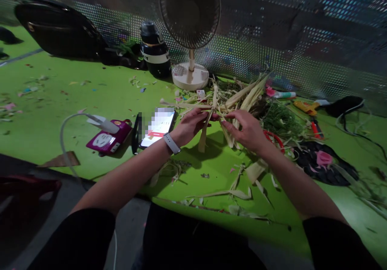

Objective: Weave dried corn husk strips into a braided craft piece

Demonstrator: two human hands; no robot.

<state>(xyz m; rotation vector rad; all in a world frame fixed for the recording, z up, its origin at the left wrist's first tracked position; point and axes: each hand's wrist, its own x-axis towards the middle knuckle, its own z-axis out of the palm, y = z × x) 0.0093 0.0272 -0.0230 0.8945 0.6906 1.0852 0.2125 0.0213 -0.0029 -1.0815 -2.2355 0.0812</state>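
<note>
Both my hands meet over the green table, fingers closed on a knotted piece of dried corn husk (203, 137) whose pale strips stick out up, left and down. My left hand (193, 122), with a watch (171, 143) on the wrist, grips it from the left. My right hand (245, 130) pinches a strip near the middle from the right. Exactly where the strips join is partly hidden by my fingers. Just behind my hands lies a heap of longer dry husks (249, 96). Loose husk scraps (232, 193) are scattered nearer me.
Left of my hands are a lit phone (159, 126) and a purple power socket (111, 139) with a white cable. Behind stand a fan (191, 74) and a dark bottle (155, 56). To the right are green sprigs (281, 120), pliers (316, 128), a yellow glue gun (306, 106) and a black glove (335, 173).
</note>
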